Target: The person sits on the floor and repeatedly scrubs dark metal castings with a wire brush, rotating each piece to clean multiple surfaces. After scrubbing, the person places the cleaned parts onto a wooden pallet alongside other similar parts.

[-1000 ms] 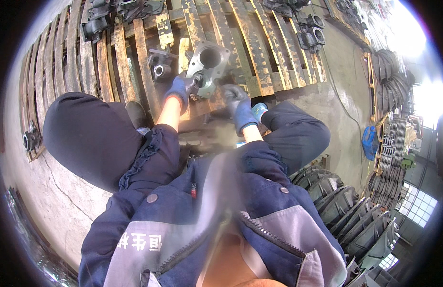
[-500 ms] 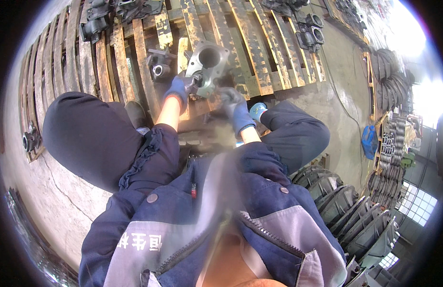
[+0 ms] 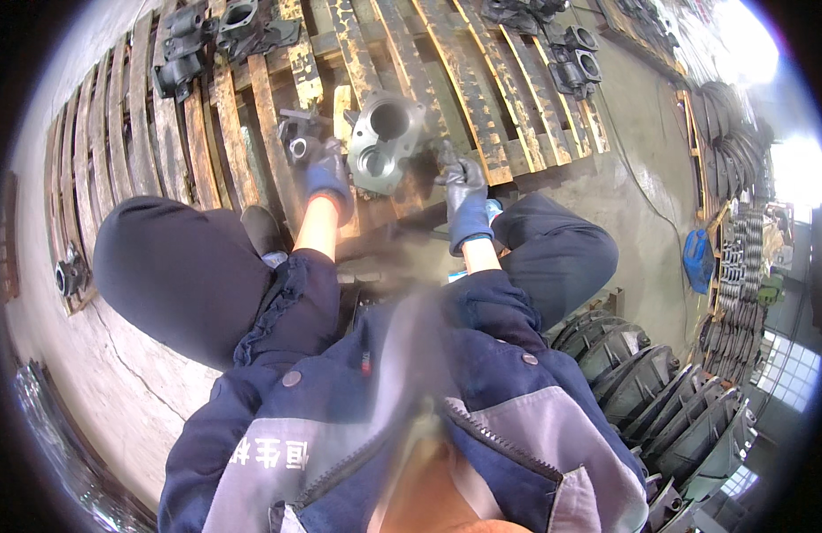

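A grey metal casting (image 3: 373,131) with one large and one smaller round bore lies on the wooden pallet in front of me. My left hand (image 3: 329,171), in a blue and dark grey glove, is just left of the casting, its fingers smeared by motion. Close beyond it sits a smaller dark casting (image 3: 297,140) with a round opening. To the right of the grey casting and apart from it, my right hand (image 3: 467,188) is raised in a matching glove. Its fingers are bent inward; whatever is at the blurred fingertips is too indistinct to name.
The slatted wooden pallet (image 3: 460,84) reaches ahead and to the left, bearing dark castings (image 3: 184,53) at its far left and more castings (image 3: 575,64) at its far right. Ribbed metal parts (image 3: 646,377) stand stacked at my right. A blue object (image 3: 697,260) lies farther right.
Both hands have moved away from the grey casting, the left one leftward off the smaller bore, the right one rightward. The smaller bore now shows uncovered. The whole view has shifted slightly.
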A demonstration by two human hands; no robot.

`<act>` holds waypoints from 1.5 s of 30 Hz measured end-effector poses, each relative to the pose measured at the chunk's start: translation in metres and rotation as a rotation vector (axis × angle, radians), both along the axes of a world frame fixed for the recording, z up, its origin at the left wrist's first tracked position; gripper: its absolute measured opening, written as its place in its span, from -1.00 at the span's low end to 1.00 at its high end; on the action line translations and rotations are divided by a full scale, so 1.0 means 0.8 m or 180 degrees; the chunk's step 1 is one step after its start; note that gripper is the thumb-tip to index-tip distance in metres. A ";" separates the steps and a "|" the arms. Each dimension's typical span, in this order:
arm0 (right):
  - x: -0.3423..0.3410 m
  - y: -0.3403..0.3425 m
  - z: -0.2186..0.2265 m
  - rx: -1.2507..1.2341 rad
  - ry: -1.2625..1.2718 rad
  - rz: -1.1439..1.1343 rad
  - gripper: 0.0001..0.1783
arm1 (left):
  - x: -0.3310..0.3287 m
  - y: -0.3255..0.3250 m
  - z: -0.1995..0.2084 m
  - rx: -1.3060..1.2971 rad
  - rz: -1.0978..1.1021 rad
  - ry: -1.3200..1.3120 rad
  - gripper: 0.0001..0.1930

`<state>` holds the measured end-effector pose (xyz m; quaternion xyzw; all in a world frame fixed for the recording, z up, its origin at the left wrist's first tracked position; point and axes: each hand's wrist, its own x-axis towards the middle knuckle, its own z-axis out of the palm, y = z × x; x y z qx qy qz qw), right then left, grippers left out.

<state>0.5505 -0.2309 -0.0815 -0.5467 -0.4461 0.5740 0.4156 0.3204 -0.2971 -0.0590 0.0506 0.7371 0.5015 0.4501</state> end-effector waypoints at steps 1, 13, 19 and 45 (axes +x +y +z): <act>0.007 0.000 0.015 -0.0046 -0.0440 0.0140 -0.72 | 0.001 0.006 0.013 -0.0242 0.0009 0.1062 -0.62; 0.033 0.066 0.030 -0.0344 -0.3480 -0.0215 -0.68 | 0.079 0.094 0.062 -0.1011 -0.3648 0.3746 -0.68; -0.022 0.075 0.042 -0.0667 -0.4596 0.1333 -0.64 | 0.072 0.096 0.049 -0.0876 -0.3732 0.3728 -0.70; 0.011 0.103 0.236 0.2322 -0.2637 -0.0729 -0.79 | -0.107 0.002 -0.069 0.0707 -0.0669 -0.0590 -0.30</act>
